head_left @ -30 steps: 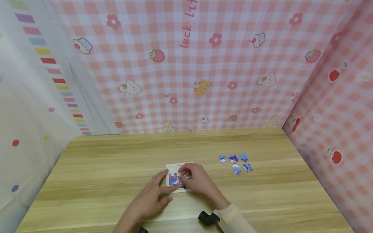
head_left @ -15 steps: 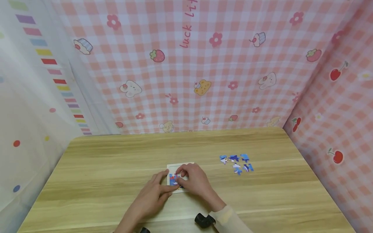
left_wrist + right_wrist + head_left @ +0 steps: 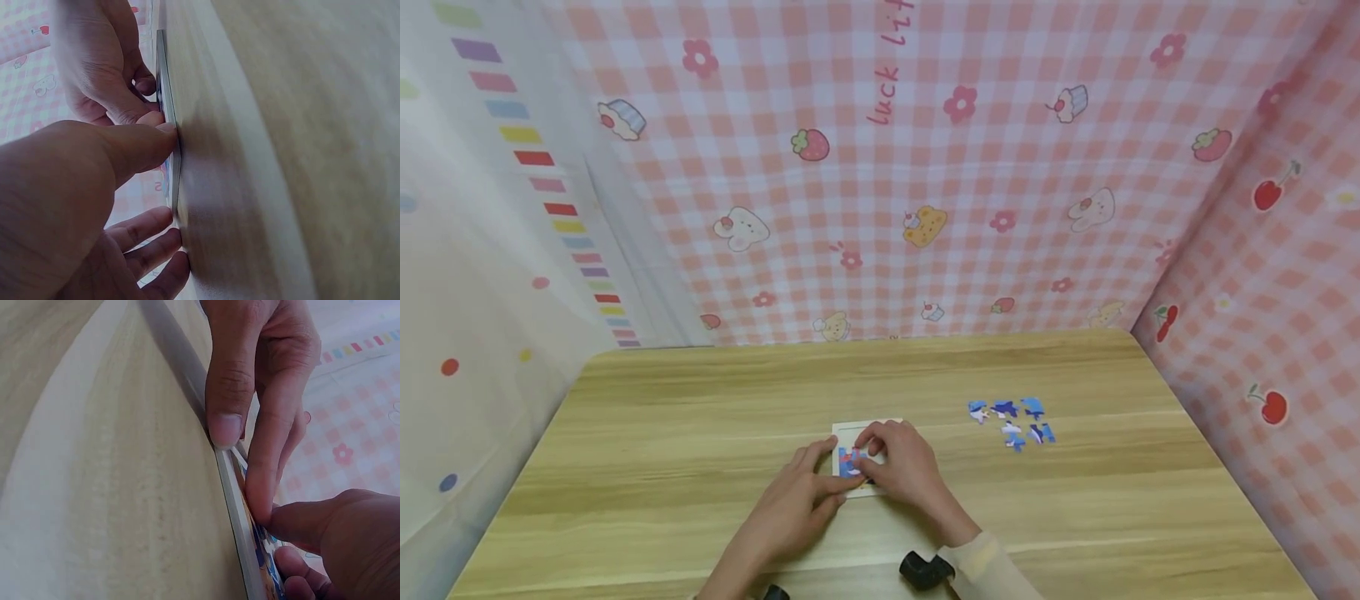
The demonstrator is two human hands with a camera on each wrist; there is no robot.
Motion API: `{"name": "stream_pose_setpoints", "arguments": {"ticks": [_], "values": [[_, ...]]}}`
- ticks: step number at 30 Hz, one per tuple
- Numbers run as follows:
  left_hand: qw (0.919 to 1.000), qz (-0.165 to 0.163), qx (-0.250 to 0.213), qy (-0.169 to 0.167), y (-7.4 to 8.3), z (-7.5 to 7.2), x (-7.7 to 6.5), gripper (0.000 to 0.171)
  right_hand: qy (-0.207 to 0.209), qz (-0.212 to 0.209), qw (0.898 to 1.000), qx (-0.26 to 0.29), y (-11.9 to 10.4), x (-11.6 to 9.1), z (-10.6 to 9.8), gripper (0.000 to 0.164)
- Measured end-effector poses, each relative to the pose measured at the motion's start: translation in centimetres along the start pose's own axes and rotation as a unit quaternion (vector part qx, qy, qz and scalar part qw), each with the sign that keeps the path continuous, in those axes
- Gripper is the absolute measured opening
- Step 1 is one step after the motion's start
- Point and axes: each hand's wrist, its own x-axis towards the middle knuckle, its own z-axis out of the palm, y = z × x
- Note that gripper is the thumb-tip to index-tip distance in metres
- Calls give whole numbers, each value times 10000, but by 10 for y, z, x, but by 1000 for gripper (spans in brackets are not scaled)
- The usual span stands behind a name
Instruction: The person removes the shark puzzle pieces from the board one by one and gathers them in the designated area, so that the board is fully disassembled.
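Observation:
A small white-rimmed puzzle tray (image 3: 847,429) lies on the table, its lower left part filled with blue and red pieces (image 3: 848,463). At its left side my left hand (image 3: 793,504) steadies it with fairly straight fingers. The left thumb (image 3: 140,144) is against the near edge and the index finger (image 3: 265,450) reaches onto the pieces. My right hand (image 3: 906,467) bends over the tray, thumb and index fingertip pinching a puzzle piece (image 3: 856,452) with some red on it. That hand hides the right part of the tray.
Several loose blue, white and purple puzzle pieces (image 3: 1004,409) lie to the right of the tray. The wood-grain table (image 3: 685,417) ends against a pink checked cloth (image 3: 880,275) at the back. A black camera mount (image 3: 927,570) sits at the right wrist.
My right hand has shifted slightly left over the tray, its fingertips now nearer the red part of the picture. The left hand and the loose pieces have stayed put.

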Motion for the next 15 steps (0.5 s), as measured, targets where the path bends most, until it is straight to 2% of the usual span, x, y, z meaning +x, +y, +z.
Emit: {"name": "stream_pose_setpoints", "arguments": {"ticks": [9,12,15], "values": [[10000,2,13,-67,0,-1,0,33,210,177,9996,18,-5,-2,3,16],[10000,12,5,-74,0,-2,0,34,169,207,9992,286,-5,-2,3,14],[9999,-4,-32,-105,1,-3,-1,35,13,155,9968,779,-3,-2,2,12]]}}
